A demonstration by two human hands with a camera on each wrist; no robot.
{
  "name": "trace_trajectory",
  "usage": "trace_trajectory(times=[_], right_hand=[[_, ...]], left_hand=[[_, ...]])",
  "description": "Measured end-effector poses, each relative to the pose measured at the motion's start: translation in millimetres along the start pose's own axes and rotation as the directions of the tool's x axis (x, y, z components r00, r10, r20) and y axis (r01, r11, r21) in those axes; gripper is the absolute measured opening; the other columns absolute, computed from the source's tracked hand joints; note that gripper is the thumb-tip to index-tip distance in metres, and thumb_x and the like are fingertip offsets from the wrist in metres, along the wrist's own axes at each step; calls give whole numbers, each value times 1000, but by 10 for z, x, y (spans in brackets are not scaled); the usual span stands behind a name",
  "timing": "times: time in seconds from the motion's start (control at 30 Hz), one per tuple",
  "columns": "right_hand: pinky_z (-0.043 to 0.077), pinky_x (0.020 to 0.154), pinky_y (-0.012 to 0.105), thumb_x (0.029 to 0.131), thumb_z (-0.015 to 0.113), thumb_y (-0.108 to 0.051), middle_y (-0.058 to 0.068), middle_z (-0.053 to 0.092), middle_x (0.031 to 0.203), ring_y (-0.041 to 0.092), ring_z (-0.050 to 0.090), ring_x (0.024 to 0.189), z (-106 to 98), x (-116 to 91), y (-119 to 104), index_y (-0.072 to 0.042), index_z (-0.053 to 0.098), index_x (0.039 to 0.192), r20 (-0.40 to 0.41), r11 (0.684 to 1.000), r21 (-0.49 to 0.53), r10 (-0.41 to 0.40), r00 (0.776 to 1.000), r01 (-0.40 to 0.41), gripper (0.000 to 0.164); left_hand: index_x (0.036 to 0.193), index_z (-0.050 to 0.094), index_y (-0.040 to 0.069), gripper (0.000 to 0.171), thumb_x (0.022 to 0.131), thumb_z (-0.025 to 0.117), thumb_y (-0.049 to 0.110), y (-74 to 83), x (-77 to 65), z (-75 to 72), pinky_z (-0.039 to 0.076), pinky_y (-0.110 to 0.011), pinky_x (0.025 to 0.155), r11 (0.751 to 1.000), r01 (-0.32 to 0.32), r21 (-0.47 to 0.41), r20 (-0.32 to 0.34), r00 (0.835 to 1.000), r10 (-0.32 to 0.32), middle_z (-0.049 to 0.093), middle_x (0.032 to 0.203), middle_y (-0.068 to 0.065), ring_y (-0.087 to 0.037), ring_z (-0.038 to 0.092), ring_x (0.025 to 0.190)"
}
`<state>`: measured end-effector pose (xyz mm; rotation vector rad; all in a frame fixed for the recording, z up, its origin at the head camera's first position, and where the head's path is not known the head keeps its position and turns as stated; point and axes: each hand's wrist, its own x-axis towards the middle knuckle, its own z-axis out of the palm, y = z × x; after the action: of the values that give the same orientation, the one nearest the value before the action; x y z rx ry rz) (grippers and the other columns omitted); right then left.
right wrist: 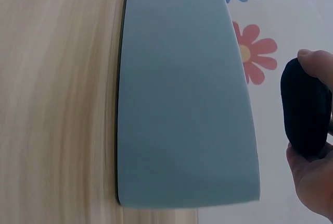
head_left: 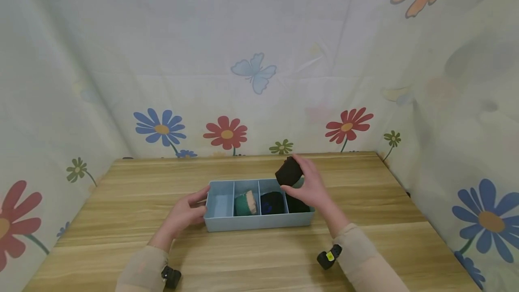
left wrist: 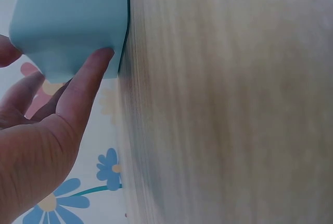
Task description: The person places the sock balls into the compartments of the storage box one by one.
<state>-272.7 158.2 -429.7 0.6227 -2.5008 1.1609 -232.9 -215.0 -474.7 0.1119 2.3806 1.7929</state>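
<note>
A pale blue divided box lies lengthwise on the table, with four compartments in a row. My left hand is at its left end; the fairly straight fingers touch the end wall. Above the rightmost compartment, my right hand pinches a black rolled sock between thumb and fingers. In the right wrist view the sock appears as a dark oval. A green and beige rolled sock sits in the second compartment from the left. The third holds a black one with blue marks, and a dark bundle fills the rightmost.
The wood-grain table carries the box near its middle. A white curtain printed with flowers and butterflies hangs behind and along both sides. Each wrist wears a small black camera.
</note>
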Motion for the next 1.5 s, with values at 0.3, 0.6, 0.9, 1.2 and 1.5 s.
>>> trace_trajectory(times=[0.3, 0.6, 0.9, 1.2, 1.5], right_hand=[[45, 99, 55, 75, 86, -26, 16, 46, 141, 33, 47, 121, 192, 29, -121, -11, 39, 151, 55, 999, 35, -27, 998, 25, 91], [49, 92, 49, 76, 85, -26, 14, 45, 141, 31, 47, 119, 394, 44, -277, -10, 39, 150, 134, 996, 55, -80, 988, 73, 88], [48, 96, 49, 78, 84, -29, 12, 46, 142, 28, 46, 122, 621, 39, -465, -9, 37, 152, 214, 991, 69, -130, 968, 118, 90], [49, 94, 43, 77, 85, -30, 9, 48, 137, 23, 47, 117, 815, 68, -616, -9, 38, 150, 249, 979, 74, -203, 947, 191, 90], [49, 94, 37, 78, 84, -34, 7, 45, 140, 21, 48, 116, 953, 130, -750, -14, 36, 152, 308, 979, 32, -201, 930, 201, 91]], left_hand=[[152, 39, 10, 67, 89, 57, 1, -4, 4, -3, 54, -44, 89, 1000, -1, 3, 1, 1000, 1, 37, 153, -24, -43, 46, 131], [153, 39, 11, 67, 89, 58, 2, 26, -9, -1, 54, -44, 89, 1000, -1, 16, -1, 1000, 1, 37, 153, -24, -43, 47, 131], [153, 39, 13, 67, 90, 60, 6, 51, -33, 9, 55, -44, 89, 999, 10, 30, -5, 1000, -10, 36, 153, -24, -43, 48, 130], [153, 39, 12, 66, 90, 59, 4, 29, -16, 8, 54, -44, 89, 1000, 9, 10, -8, 1000, -9, 37, 153, -24, -42, 48, 130], [152, 40, 9, 65, 89, 57, 2, 20, -21, -1, 54, -44, 89, 1000, -14, -7, 3, 1000, 14, 39, 151, -24, -42, 49, 129]])
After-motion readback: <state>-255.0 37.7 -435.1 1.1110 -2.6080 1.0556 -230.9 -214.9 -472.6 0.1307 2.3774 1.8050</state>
